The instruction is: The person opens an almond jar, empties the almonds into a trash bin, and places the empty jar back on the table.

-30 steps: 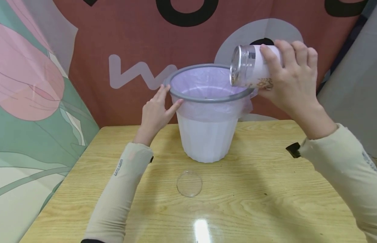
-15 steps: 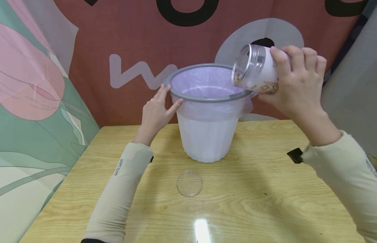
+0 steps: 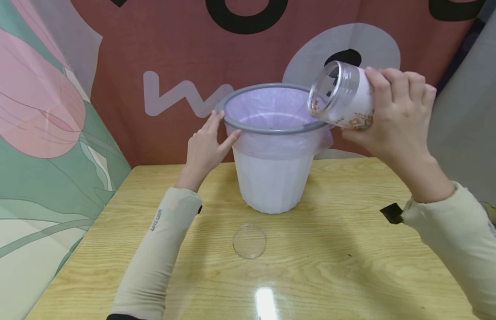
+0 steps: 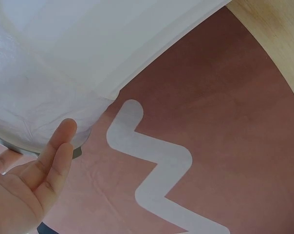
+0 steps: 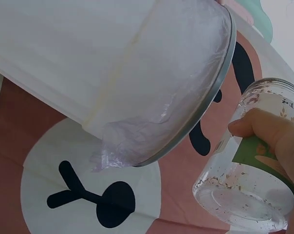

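Note:
My right hand (image 3: 399,111) grips a clear jar (image 3: 347,95) with a printed label. The jar is tipped on its side, its uncapped mouth overlapping the right rim of a white trash bin (image 3: 273,180) in the head view. Small brown flakes show inside the mouth, and more cling near the jar's base (image 5: 242,187) in the right wrist view. My left hand (image 3: 204,149) rests against the left side of the grey rim (image 3: 275,131), fingers spread and fairly straight. In the left wrist view its fingers (image 4: 59,161) lie beside the bin liner.
A thin purple bag (image 3: 279,104) lines the bin and folds over its outside. In front of the bin, a clear round lid (image 3: 249,241) lies flat on the wooden table (image 3: 331,284). A printed cloth (image 3: 184,49) hangs behind.
My right hand has moved slightly right and down with the jar, turning its mouth more toward the head camera. The left hand, bin and lid have stayed put.

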A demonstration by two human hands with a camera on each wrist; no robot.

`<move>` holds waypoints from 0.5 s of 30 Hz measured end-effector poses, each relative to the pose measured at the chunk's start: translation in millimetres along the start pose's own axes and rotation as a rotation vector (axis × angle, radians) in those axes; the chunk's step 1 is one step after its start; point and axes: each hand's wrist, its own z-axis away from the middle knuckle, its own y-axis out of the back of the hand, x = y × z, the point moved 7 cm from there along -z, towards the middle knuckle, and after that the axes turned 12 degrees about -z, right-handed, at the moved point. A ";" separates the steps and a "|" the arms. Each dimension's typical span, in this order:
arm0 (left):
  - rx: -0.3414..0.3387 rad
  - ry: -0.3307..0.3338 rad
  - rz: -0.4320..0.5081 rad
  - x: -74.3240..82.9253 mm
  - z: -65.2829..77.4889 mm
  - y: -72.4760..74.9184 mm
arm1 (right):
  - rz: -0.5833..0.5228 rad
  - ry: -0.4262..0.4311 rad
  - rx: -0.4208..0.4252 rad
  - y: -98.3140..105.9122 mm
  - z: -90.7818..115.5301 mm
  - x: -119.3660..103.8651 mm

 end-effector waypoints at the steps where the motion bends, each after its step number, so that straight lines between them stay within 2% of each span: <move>1: 0.001 -0.001 0.000 0.1 0.0 0.0 | -0.002 -0.006 0.003 0.6 1.5 0.7; 15: 0.012 -0.013 0.004 1.4 0.0 0.5 | -0.053 -0.075 0.008 6.1 21.6 8.2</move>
